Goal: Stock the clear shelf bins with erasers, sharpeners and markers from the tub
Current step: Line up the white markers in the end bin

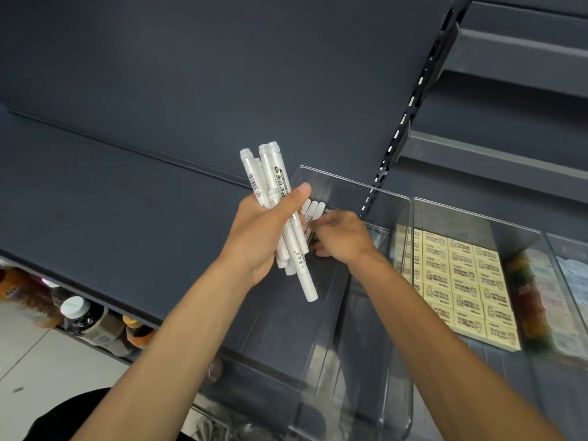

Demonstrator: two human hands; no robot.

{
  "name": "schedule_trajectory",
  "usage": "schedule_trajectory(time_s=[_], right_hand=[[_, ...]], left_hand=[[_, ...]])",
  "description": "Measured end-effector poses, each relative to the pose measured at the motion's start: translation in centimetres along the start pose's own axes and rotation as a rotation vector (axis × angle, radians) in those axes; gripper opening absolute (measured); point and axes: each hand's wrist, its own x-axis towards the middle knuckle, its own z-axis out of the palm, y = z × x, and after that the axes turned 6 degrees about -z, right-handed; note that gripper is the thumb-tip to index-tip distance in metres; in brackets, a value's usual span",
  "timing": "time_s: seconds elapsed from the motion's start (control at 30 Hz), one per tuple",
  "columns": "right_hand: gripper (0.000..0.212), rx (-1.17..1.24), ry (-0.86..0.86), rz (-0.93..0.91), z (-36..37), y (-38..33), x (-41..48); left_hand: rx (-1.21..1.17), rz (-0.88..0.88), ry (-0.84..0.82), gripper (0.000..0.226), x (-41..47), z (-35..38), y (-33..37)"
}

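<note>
My left hand (262, 232) grips a bundle of several white markers (270, 173), held upright above the left edge of a clear shelf bin (375, 361). My right hand (340, 238) is inside that bin near its back wall, its fingers pinching a few more white markers (313, 209) that stand there side by side. The bin to the right (477, 218) holds rows of pale yellow erasers (461, 281).
A dark grey shelf (111, 202) stretches to the left with a dark back panel above. Further clear bins (560, 281) with coloured items lie at the far right. Bottles (86, 319) stand on a lower shelf at the left. A slotted upright (410, 113) runs up the back.
</note>
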Motion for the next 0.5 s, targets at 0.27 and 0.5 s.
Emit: schedule_trajectory(time_s=[0.27, 0.5], right_hand=[[0.039, 0.310, -0.183, -0.120, -1.9, -1.8, -6.5], [0.031, 0.149, -0.292, -0.214, -2.8, -1.1, -9.4]], left_hand=[[-0.017, -0.004, -0.036, 0.026, 0.0, -0.1, 0.0], [-0.079, -0.001, -0.003, 0.017, -0.2, 0.2, -0.1]])
